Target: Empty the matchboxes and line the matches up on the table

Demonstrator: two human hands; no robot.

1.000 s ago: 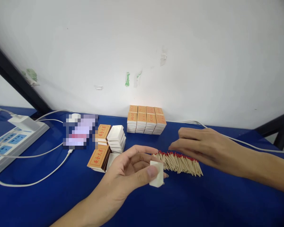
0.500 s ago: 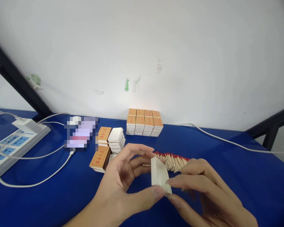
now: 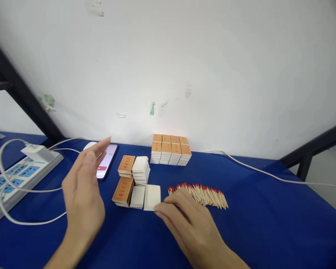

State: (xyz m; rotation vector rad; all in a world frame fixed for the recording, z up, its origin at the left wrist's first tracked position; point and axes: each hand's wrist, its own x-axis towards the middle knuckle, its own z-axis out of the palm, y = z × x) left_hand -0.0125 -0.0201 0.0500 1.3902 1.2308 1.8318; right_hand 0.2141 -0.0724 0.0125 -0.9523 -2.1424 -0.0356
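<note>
A small white matchbox tray point(image 3: 152, 197) lies on the blue table beside another white tray stack point(image 3: 137, 196). My right hand point(image 3: 189, 220) pinches its lower right corner between thumb and fingers. Raised in the air at the left, my left hand point(image 3: 85, 186) holds nothing, with its fingers stretched out. Orange-topped matchbox covers point(image 3: 123, 189) stand in two low stacks left of the white trays. A taller stack of white trays point(image 3: 140, 170) is just behind. To the right spreads a row of red-tipped matches point(image 3: 207, 195), partly hidden by my right hand.
A block of stacked matchboxes point(image 3: 170, 149) stands against the white wall. Behind my left hand lies a phone point(image 3: 108, 161), partly covered. A power strip point(image 3: 25, 175) with white cables occupies the left; another cable point(image 3: 252, 168) runs along the right. Black frame bars point(image 3: 25, 97) flank the table.
The tray has gone from between both hands down to the table beside the other trays. My left hand let go and moved left; my right hand moved left with the tray.
</note>
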